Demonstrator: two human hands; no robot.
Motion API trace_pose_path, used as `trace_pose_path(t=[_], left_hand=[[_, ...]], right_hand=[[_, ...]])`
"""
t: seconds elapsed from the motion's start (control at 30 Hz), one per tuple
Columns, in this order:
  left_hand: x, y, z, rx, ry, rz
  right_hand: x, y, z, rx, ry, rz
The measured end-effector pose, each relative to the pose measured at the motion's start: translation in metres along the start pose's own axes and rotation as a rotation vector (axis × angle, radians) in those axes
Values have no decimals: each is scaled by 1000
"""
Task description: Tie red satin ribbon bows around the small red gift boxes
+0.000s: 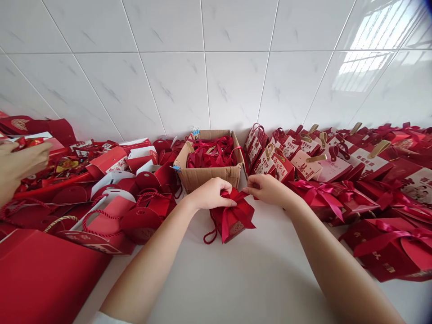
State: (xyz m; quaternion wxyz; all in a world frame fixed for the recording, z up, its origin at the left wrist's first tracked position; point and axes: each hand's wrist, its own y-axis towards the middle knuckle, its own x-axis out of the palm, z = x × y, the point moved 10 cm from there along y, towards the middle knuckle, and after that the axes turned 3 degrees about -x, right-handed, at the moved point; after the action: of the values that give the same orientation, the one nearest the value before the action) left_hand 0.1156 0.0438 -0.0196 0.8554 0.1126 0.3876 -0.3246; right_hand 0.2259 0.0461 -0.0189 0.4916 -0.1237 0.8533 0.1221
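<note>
A small red gift box [232, 222] stands on the pale tabletop in front of me, with a red ribbon [239, 207] gathered on its top and a twisted cord loop hanging at its left side. My left hand [214, 193] is closed at the upper left of the box, its fingers pinching the ribbon. To the right of the box my right hand [265, 189] is closed too, thumb and forefinger together on a ribbon end. Behind both hands sits a cardboard box [211, 176] full of loose red ribbons [214, 153], with blue clips on its left edge.
Open red boxes [148, 155] and wrapped sweets [72, 162] crowd the left side, where another person's hand [25, 162] reaches in. A large red box [43, 274] lies front left. Rows of closed gift boxes [307, 164] fill the right. A tiled wall [236, 85] runs behind.
</note>
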Motion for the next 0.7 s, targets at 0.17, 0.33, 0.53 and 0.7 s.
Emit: trace_pose_path(t=[0.17, 0.33, 0.53, 0.7], left_hand=[[4, -1, 1, 4, -8, -46], [6, -3, 4, 11, 28, -55], [0, -5, 0, -21, -14, -58], [-6, -7, -7, -44, -172, -58]], right_hand=[[-5, -2, -4, 12, -77, 23], [-6, -2, -3, 46, -138, 34], [-9, -6, -9, 34, -146, 23], [-42, -14, -16, 9, -52, 239]])
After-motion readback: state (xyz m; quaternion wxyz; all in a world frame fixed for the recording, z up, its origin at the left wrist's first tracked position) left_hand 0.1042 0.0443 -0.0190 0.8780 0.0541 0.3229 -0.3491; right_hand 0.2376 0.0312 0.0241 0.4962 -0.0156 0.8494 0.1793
